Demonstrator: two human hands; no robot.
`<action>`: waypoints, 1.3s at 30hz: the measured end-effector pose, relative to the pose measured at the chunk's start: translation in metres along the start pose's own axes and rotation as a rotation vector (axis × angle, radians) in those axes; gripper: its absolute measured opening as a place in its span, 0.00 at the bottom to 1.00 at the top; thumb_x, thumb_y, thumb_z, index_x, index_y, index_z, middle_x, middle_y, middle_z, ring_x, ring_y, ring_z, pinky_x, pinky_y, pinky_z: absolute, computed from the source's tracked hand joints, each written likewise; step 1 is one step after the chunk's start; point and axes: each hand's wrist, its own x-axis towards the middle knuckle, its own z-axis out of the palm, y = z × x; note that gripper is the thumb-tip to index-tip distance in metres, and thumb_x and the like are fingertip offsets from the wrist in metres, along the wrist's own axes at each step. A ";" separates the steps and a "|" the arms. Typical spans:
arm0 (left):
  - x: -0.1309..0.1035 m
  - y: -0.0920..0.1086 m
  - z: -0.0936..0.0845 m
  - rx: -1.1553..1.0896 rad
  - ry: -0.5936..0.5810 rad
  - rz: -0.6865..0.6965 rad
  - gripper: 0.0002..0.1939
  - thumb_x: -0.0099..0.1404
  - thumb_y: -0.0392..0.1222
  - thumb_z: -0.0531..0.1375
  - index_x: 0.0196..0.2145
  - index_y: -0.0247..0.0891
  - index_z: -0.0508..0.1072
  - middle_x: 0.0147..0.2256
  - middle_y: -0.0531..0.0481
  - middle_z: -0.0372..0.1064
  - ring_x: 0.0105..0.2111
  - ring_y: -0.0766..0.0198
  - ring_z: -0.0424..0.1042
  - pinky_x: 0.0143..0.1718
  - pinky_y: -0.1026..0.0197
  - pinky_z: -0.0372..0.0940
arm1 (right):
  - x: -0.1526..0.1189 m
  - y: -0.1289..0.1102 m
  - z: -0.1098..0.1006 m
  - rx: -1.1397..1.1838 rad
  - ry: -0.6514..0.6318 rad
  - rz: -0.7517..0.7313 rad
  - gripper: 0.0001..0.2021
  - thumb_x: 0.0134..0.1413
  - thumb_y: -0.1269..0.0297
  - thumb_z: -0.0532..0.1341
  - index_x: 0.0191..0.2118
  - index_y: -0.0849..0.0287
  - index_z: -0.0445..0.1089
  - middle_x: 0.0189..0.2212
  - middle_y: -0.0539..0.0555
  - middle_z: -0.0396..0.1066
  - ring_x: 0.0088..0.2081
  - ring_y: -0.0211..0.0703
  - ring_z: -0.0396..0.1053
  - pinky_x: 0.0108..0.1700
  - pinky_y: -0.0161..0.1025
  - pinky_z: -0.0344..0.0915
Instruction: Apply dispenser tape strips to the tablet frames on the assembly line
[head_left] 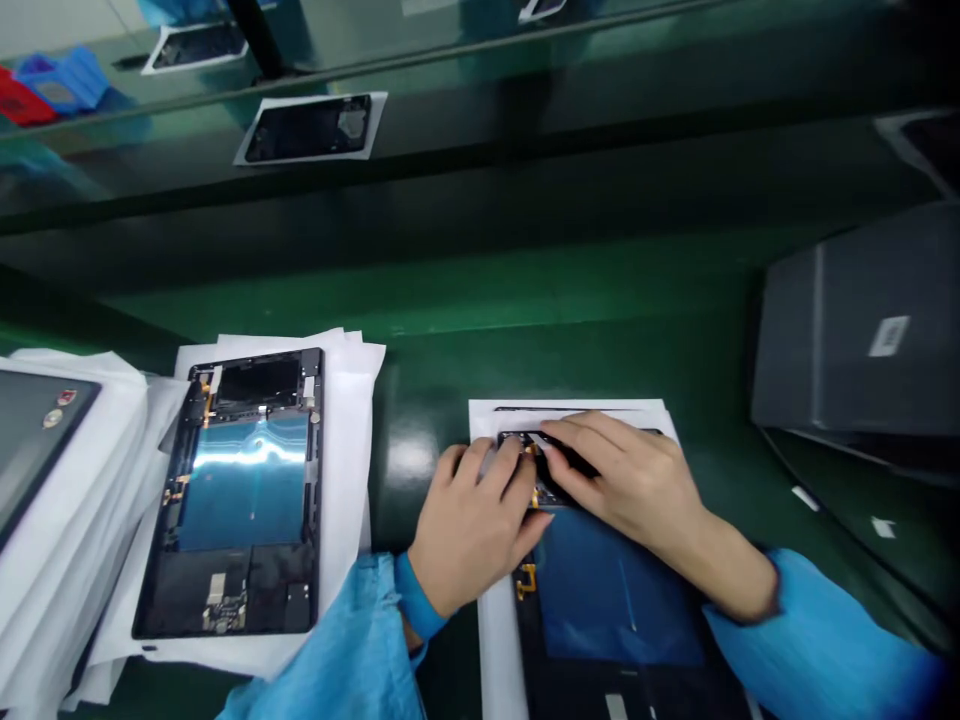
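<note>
We have an opened tablet (619, 688) lying face-down on a white sheet (496, 650) on the green desk (424, 400), both our hands at its top end. Our left hand (469, 525) is curled, its fingertips bunched by the top left corner; our right hand (645, 490) reaches in from the other side, thumb and forefinger narrowed together beside them. We cannot tell whether either pinches a small part, since the fingers cover that spot.

We judge the orange flex cable (526, 580) to be the weak point: a sleeve or fingertip catching it could crease or tear it. Pressing unevenly at the corner could bend a connector, and a nail dragged over the blue panel (600, 600) could mark it. The loose sheet could also slide and turn the tablet under us.

To our left, another opened tablet (262, 570) rests on stacked paper (346, 450), near our left sleeve (349, 650), which could brush it askew.
</note>
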 end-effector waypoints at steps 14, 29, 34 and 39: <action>0.000 0.001 0.001 -0.043 0.019 0.006 0.22 0.71 0.50 0.51 0.55 0.33 0.68 0.57 0.44 0.65 0.54 0.51 0.62 0.52 0.48 0.60 | -0.006 0.000 -0.002 -0.062 -0.055 -0.049 0.08 0.57 0.71 0.63 0.43 0.59 0.70 0.35 0.50 0.76 0.34 0.38 0.73 0.35 0.35 0.66; -0.001 0.002 0.001 -0.046 0.047 -0.005 0.21 0.70 0.50 0.54 0.53 0.33 0.69 0.56 0.42 0.66 0.53 0.51 0.64 0.52 0.49 0.62 | -0.002 -0.002 0.000 -0.059 -0.094 -0.087 0.05 0.60 0.71 0.60 0.41 0.61 0.72 0.35 0.53 0.76 0.35 0.39 0.72 0.38 0.37 0.67; -0.001 0.002 0.002 -0.053 0.062 -0.018 0.19 0.69 0.49 0.55 0.51 0.33 0.70 0.56 0.42 0.66 0.53 0.51 0.65 0.52 0.49 0.62 | 0.001 -0.001 -0.002 -0.100 -0.152 -0.151 0.06 0.62 0.70 0.57 0.40 0.60 0.72 0.35 0.53 0.74 0.34 0.39 0.69 0.31 0.37 0.62; -0.001 0.001 0.003 -0.059 0.068 -0.019 0.19 0.67 0.48 0.59 0.50 0.33 0.70 0.55 0.42 0.68 0.52 0.51 0.65 0.52 0.48 0.63 | 0.004 -0.009 -0.009 -0.183 -0.288 -0.196 0.08 0.58 0.72 0.57 0.41 0.62 0.73 0.36 0.56 0.72 0.34 0.43 0.67 0.29 0.39 0.63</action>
